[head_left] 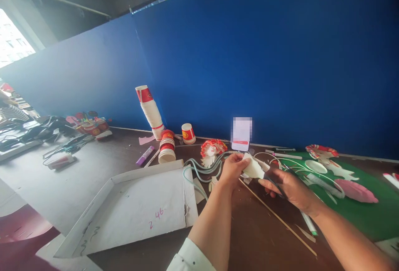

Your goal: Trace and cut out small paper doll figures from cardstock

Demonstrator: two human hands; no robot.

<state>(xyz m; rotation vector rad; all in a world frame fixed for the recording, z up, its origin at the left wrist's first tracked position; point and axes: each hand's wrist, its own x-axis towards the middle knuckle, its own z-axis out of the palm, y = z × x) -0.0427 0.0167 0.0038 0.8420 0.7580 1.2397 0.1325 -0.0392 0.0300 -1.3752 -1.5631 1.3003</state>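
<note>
My left hand (233, 170) pinches a piece of cream-white paper (253, 168) by its left edge, above the dark table. Closed around the handles of a pair of dark scissors (282, 190), my right hand (288, 188) is just right of that paper. The scissors' blades point toward the paper's lower right edge; my fingers partly hide them. Beneath my hands, a thin wooden stick (279, 217) runs diagonally across the table. A bundle of grey-green cords (199, 171) lies left of my left hand.
A shallow white cardboard tray (140, 208) lies left. Behind it lean stacked paper cups (152, 113), with a single cup (188, 134) nearby. Red-and-white paper flowers (213, 148), a purple glue stick (145, 155) and a pink cutout (357, 190) on green sheet (374, 217) surround my hands. A blue partition (249, 55) stands behind.
</note>
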